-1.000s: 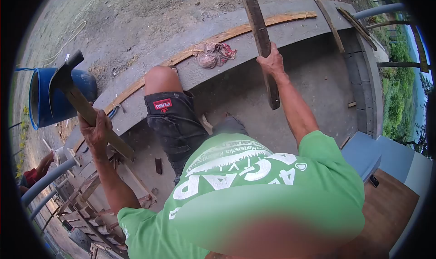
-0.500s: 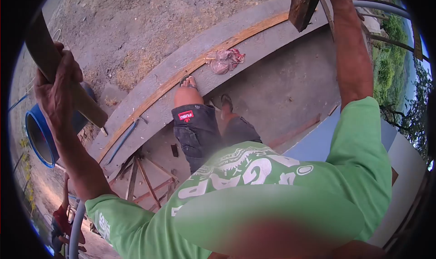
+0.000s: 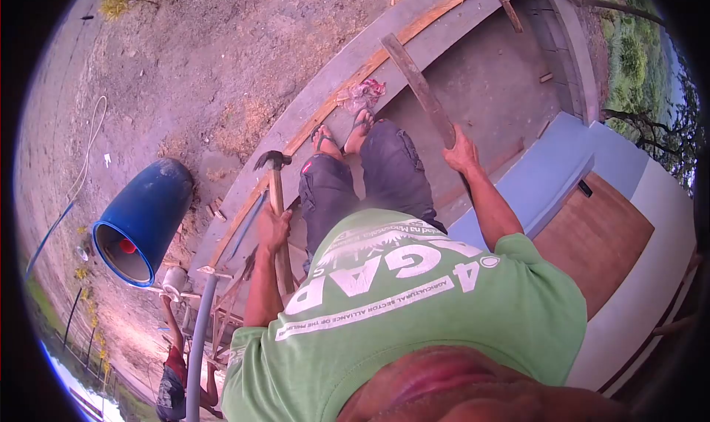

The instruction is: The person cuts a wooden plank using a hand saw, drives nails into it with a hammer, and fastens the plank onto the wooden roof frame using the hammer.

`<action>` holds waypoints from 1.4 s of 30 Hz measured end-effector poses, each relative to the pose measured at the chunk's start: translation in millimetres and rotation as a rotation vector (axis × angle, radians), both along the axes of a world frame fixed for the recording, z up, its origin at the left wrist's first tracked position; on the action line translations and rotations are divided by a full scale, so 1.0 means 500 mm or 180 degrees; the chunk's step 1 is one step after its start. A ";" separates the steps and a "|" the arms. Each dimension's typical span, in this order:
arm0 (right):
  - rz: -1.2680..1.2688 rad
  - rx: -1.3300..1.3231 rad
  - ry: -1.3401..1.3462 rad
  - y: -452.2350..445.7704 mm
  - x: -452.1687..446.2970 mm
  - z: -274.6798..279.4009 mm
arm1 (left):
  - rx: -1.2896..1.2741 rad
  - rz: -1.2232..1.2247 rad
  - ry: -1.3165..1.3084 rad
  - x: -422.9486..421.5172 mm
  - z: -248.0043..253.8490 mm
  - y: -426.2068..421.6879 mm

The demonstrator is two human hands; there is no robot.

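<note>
My left hand (image 3: pixel 274 228) is wrapped round the wooden handle of a claw hammer (image 3: pixel 274 158), held upright beside my left thigh with its metal head above the fist. My right hand (image 3: pixel 462 152) grips a long, narrow wooden board (image 3: pixel 418 82) near its lower end. The board slants up and to the left, its far end over the concrete ledge (image 3: pixel 318 96); whether it touches the ledge I cannot tell. A long wooden strip (image 3: pixel 355 78) lies along that ledge, and a crumpled plastic bag (image 3: pixel 362 94) rests just beyond my feet.
A blue barrel (image 3: pixel 148 215) lies on its side on the dirt at left. Below it, another person (image 3: pixel 174 377) reaches towards a white bucket (image 3: pixel 174 281). A grey pipe (image 3: pixel 200 348) rises near my left elbow. A brown wooden panel (image 3: pixel 592 244) stands at right.
Both hands have come down from raised positions at the frame's sides towards my body. The hammer and the board are now seen more fully. The view has shifted, bringing more barrel into sight.
</note>
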State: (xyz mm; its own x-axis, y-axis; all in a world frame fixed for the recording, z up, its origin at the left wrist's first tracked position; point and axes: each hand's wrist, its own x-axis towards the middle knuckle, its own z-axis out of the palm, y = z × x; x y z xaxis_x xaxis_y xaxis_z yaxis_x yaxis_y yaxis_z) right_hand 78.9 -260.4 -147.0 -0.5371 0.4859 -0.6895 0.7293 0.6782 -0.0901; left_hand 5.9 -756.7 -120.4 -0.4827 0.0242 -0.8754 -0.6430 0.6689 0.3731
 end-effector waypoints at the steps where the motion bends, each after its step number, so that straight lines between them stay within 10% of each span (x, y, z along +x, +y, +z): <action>1: -0.0103 -0.0027 -0.0084 0.011 0.034 0.013 | -0.0015 -0.0157 -0.0013 -0.026 0.025 0.021; 10: -0.0141 -0.0107 0.0658 0.115 -0.105 0.233 | 0.1571 -0.1554 0.1531 -0.300 0.049 0.330; 16: 0.0563 0.0283 0.2987 0.113 -0.336 0.496 | 0.2568 -0.1233 0.0762 -0.470 0.311 0.681; 28: 0.1492 0.2985 0.4925 -0.042 -0.402 1.034 | 0.4515 -0.1008 0.2430 -0.673 0.815 0.875; 31: 0.2317 0.1850 0.5625 -0.067 -0.338 0.993 | 0.4559 -0.1090 0.2868 -0.754 0.931 0.848; 35: 0.0857 -0.0338 0.4772 -0.039 -0.355 0.933 | 0.4867 -0.0605 0.3547 -0.818 1.067 0.775; 42: 0.1226 -0.3499 0.6501 -0.006 -0.561 1.141 | 0.5931 -0.0112 0.2915 -0.778 1.257 0.626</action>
State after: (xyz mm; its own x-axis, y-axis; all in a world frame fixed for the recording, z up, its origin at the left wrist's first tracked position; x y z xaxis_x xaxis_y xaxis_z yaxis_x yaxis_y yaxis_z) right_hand -201.7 -263.6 423.7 -0.5505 0.1956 0.8116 -0.8336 -0.0767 -0.5470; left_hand -383.4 -443.8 508.4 -0.6466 0.4156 0.6397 0.0814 -0.7962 0.5996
